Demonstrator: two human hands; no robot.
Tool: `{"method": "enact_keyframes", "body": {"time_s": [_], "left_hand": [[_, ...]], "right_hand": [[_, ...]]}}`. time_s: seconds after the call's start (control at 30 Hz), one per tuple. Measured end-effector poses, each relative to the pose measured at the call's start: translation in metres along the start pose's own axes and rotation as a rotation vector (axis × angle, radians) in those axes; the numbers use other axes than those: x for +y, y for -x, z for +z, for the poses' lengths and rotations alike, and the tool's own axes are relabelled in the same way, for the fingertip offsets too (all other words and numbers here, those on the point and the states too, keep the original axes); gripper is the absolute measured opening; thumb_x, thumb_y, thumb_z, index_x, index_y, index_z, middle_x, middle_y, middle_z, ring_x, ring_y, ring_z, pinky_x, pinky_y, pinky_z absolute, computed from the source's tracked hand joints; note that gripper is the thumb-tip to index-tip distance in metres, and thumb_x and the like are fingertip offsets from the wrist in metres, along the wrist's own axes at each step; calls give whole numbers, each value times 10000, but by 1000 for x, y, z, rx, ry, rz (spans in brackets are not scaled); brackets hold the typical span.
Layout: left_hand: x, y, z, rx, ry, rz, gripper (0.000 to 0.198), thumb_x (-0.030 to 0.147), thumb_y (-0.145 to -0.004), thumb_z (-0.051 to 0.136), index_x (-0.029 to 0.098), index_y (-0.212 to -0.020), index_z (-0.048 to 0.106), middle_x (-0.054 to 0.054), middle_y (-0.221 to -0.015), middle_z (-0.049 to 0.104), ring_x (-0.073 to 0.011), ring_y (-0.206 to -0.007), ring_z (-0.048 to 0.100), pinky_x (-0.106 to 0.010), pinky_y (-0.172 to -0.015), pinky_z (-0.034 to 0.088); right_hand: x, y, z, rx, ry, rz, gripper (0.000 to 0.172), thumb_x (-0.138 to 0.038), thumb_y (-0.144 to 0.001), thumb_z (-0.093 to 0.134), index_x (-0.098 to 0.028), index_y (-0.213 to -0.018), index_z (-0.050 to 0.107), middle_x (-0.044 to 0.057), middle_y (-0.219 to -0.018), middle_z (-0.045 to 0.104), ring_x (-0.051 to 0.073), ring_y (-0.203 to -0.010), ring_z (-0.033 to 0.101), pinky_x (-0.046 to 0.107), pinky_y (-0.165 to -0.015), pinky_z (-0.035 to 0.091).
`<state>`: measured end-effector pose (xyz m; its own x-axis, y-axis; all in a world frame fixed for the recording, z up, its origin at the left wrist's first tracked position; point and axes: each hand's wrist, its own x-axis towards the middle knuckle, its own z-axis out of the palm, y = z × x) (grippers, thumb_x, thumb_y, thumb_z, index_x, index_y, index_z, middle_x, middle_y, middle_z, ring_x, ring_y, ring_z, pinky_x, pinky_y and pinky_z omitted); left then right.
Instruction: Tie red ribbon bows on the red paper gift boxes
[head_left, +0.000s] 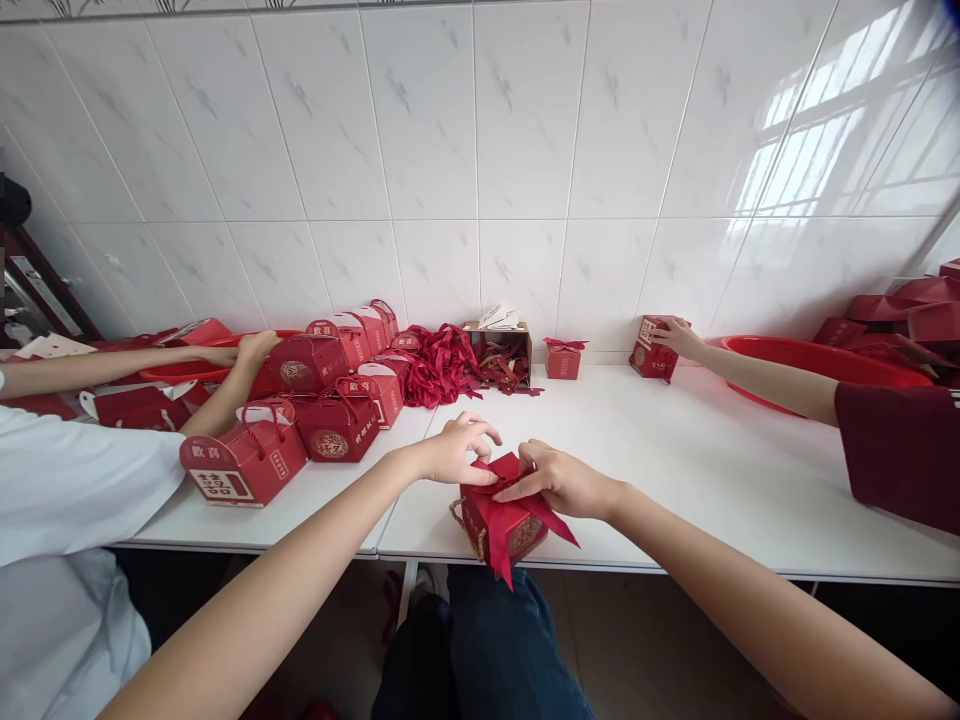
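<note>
A small red gift box (527,540) with a gold pattern stands at the table's near edge in front of me. A red ribbon (499,540) is looped over its top, its tails hanging down the front and right. My left hand (454,452) is at the box's top left, thumb and fingers closed on the ribbon's knot. From the right, my right hand (564,482) pinches the ribbon between thumb and index finger. The knot itself is partly hidden by my fingers. A twisted gold cord (457,515) sticks out at the box's left side.
Several red handled boxes (244,460) stand to the left, beside a heap of red ribbons (439,365). Behind are an open carton (529,350) and a small tied box (562,362). Co-workers' hands reach in at left (251,350) and right (675,338), near red basins (814,370).
</note>
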<state>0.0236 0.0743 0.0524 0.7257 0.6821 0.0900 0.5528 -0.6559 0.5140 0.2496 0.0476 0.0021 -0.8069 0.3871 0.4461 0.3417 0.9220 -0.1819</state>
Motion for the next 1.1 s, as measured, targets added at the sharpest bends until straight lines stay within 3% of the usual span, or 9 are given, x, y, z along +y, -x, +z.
{"method": "enact_keyframes", "body": {"time_s": [0.07,0.2,0.33,0.5,0.6,0.67,0.83,1.1], "left_hand": [[3,0,2,2,35,32,181,298,-664,707,228,-520,622,-17,-1167,622,-286,-1214,385,-384,-949,377],[9,3,7,14,315,49,216,320,-703,684,211,-525,630,-28,-1179,636,-267,-1184,469,-390,-1005,344],[13,8,17,141,545,-52,243,378,-725,646,179,-586,651,-73,-1166,635,-249,-1030,586,-349,-898,430],[14,11,42,336,529,-188,239,378,-686,704,170,-802,694,-28,-779,670,-176,-776,603,-296,-747,463],[15,10,55,415,568,-240,263,388,-672,716,146,-767,681,-14,-686,645,-167,-696,600,-285,-671,469],[16,9,59,431,586,-252,258,387,-666,717,143,-734,672,-12,-666,640,-167,-671,600,-286,-647,466],[14,9,60,376,657,-235,260,382,-664,727,137,-690,646,-19,-658,640,-160,-660,594,-274,-631,448],[6,9,64,405,716,-210,310,340,-624,759,147,-566,524,6,-628,591,-133,-648,573,-246,-631,419]], "right_hand": [[1,1,1,13,-16,-1,297,-230,-916,478,-306,-1104,694,52,-780,482,174,-809,458,287,-752,425],[3,3,3,37,-57,2,297,-217,-913,485,-304,-1110,689,70,-863,526,186,-895,483,309,-813,425],[2,3,2,28,-27,17,310,-218,-922,458,-304,-1109,690,56,-776,477,177,-815,456,296,-751,434],[-1,2,-2,39,-7,17,326,-186,-920,443,-285,-1094,700,34,-728,412,168,-752,417,278,-695,418],[-3,4,-2,64,-49,37,352,-163,-926,396,-262,-1008,725,36,-738,418,166,-747,431,280,-672,417],[-4,6,0,102,-129,83,339,-156,-930,368,-233,-987,693,41,-783,455,161,-764,458,292,-687,432],[-5,8,8,323,-467,314,65,-206,-884,479,-217,-941,452,12,-890,490,131,-767,506,287,-671,469],[4,8,20,484,-770,489,228,-312,-806,609,-227,-821,398,-19,-777,505,124,-718,500,235,-566,410]]}}
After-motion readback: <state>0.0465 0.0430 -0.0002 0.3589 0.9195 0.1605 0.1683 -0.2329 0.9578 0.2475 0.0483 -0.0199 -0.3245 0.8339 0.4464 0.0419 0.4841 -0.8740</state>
